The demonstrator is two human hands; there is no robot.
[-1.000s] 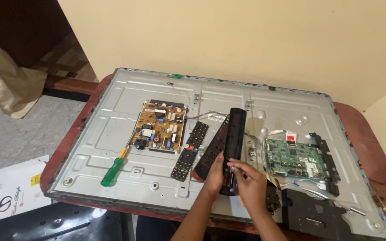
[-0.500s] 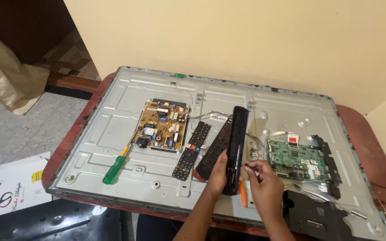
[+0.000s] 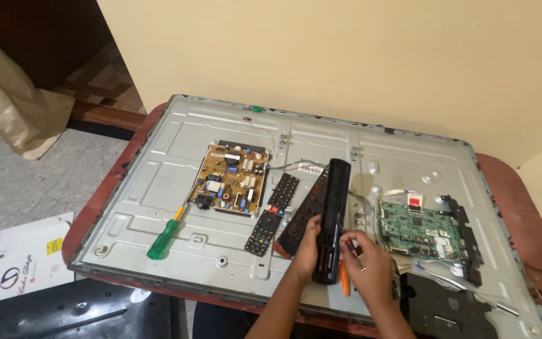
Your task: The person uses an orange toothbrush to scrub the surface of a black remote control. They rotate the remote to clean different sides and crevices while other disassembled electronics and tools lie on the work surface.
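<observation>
My left hand grips the lower end of a long black remote back shell, held face down over the bare metal back of a television panel. My right hand pinches a small tool or part against the shell's right edge, just above an orange-handled screwdriver. Right beside the shell, to its left, a second dark remote part lies under it at an angle. A black remote with its buttons up rests further left.
A tan power board and a green main board are fixed on the panel. A green-handled screwdriver lies at the lower left. The panel sits on a reddish table. A white box lies on the floor.
The view has shifted slightly. My right hand has stayed at the shell's lower right edge, and the orange screwdriver now shows below it.
</observation>
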